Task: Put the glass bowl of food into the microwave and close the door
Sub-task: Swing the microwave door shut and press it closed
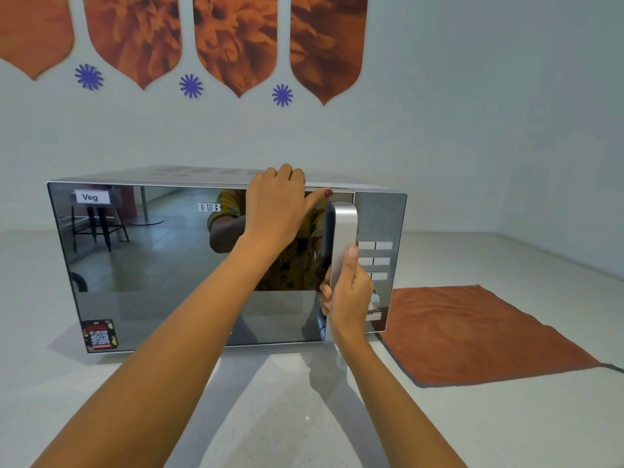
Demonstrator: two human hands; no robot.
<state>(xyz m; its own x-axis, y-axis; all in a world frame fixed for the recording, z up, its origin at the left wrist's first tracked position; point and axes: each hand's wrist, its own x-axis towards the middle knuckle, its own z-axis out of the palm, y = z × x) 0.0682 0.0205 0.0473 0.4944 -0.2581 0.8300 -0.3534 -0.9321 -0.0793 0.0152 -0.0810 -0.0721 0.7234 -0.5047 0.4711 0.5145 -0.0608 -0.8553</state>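
A silver microwave [141, 265] with a mirrored door stands on the pale counter, and its door lies flush with the front. My right hand [349, 292] is wrapped around the lower part of the vertical silver door handle [344, 228]. My left hand [277, 207] rests over the top front edge of the microwave, fingers curled onto the roof and thumb pointing right along the door's upper edge. No glass bowl of food shows anywhere; the mirrored door hides the inside.
An orange cloth [472, 332] lies flat on the counter [101, 400] just right of the microwave. The control panel [378, 261] with small buttons sits right of the handle. A white wall with orange decorations stands close behind.
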